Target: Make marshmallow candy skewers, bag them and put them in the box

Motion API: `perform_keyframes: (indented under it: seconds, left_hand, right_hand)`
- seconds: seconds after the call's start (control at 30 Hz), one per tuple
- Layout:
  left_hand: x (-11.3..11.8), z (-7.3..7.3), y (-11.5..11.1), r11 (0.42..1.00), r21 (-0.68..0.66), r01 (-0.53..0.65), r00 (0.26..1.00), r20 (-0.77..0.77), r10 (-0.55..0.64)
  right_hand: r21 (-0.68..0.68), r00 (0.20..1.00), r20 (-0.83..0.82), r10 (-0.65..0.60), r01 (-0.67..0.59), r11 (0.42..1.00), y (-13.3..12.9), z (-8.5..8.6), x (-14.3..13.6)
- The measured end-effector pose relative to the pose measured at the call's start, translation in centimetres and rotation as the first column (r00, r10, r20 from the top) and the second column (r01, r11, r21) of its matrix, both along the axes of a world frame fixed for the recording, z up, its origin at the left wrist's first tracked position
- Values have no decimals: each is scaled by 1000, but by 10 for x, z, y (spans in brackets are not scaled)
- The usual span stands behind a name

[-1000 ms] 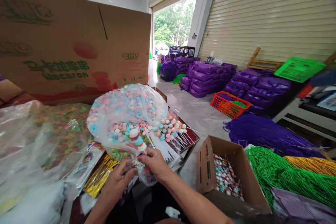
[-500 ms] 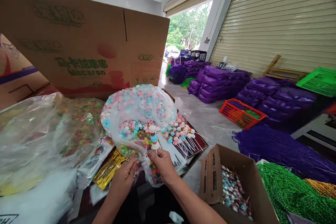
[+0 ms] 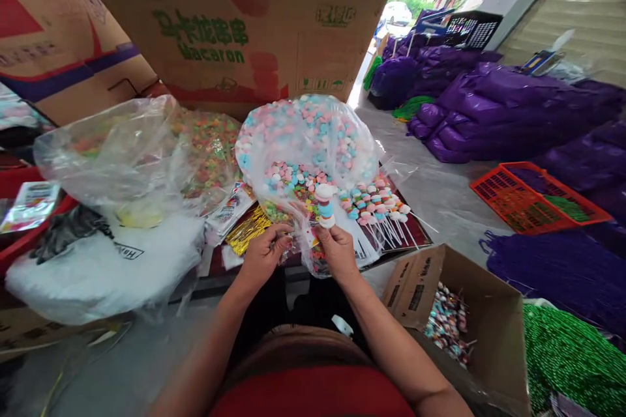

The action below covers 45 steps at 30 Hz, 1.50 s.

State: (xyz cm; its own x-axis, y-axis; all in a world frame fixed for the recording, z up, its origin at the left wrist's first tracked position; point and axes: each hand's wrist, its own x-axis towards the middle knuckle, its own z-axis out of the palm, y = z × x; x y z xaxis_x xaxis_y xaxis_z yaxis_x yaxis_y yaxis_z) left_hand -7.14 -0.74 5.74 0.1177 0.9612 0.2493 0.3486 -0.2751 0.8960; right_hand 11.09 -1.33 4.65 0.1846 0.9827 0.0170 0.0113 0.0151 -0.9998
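Observation:
My right hand (image 3: 338, 253) is closed on a candy skewer (image 3: 325, 207), held upright with white, pink and blue candies stacked on its stick. To its left, my left hand (image 3: 264, 253) pinches what looks like clear plastic; its exact shape is hard to make out. Just behind both hands lies a large clear bag (image 3: 306, 127) of pink, blue and white candies, with coloured gummy rings at its open mouth. Finished candy skewers (image 3: 374, 202) are piled right of it, beside white sticks (image 3: 362, 244). Gold twist ties (image 3: 248, 229) and printed packets (image 3: 229, 212) lie left.
A tall cardboard box (image 3: 283, 32) stands behind the table. Left are a bag of gummy rings (image 3: 210, 143) and a white plastic bundle (image 3: 107, 267). An open carton (image 3: 493, 332) with skewers sits low right, near a red crate (image 3: 538, 199) and purple sacks (image 3: 518, 111).
The view has tilted down and turned left, showing more of my arms and lap. Both hands keep their grips; the skewer stays upright in my right hand.

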Motion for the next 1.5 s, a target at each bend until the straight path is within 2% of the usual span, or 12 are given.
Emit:
perform_keyframes:
  seconds: [0.13, 0.2, 0.3, 0.4, 0.6, 0.73, 0.87, 0.97, 1.07, 1.13, 1.3, 1.5]
  left_hand:
    - [-3, -7, 2, 999, -15, -43, 992, 117, 44]
    - [-8, -9, 7, 992, -87, -86, 966, 236, 105]
    - [-19, -9, 13, 976, -192, -98, 845, 503, 184]
    - [-26, -8, 17, 982, -176, -61, 752, 639, 161]
    - [-24, -10, 15, 987, -160, -14, 725, 679, 121]
    - [-22, -10, 14, 991, -105, 82, 767, 641, 4]
    - [-22, -10, 14, 993, -63, 102, 800, 599, -44]
    - [-20, -11, 12, 995, -58, 78, 823, 567, -31]
    - [-18, -9, 9, 998, -27, 64, 894, 445, -45]
    - [-15, -5, 8, 998, 26, 53, 938, 340, -59]
    - [-12, 2, 8, 968, 240, 80, 978, 167, -123]
    - [-13, -1, 10, 885, 454, 104, 986, 67, -151]
  right_hand:
    - [3, 999, 29, 17, -17, 1000, 0, 4, 0]
    - [8, 997, 64, 40, -41, 999, -2, 11, 6]
    - [46, 982, 174, 78, -87, 995, -7, 21, 27]
    - [94, 949, 292, 118, -151, 984, -16, 28, 55]
    - [142, 877, 450, 167, -255, 956, -37, 47, 80]
    - [179, 836, 518, 181, -313, 933, -42, 61, 82]
    - [188, 827, 518, 217, -357, 915, -40, 56, 87]
    - [164, 882, 439, 172, -267, 950, -36, 44, 86]
    - [100, 970, 225, 96, -121, 988, -32, 36, 70]
    - [29, 993, 82, 80, -83, 996, -28, 35, 52]
    - [-99, 976, -199, 85, -106, 989, -22, 44, 16]
    - [-208, 927, -365, 86, -171, 963, -23, 49, 15]
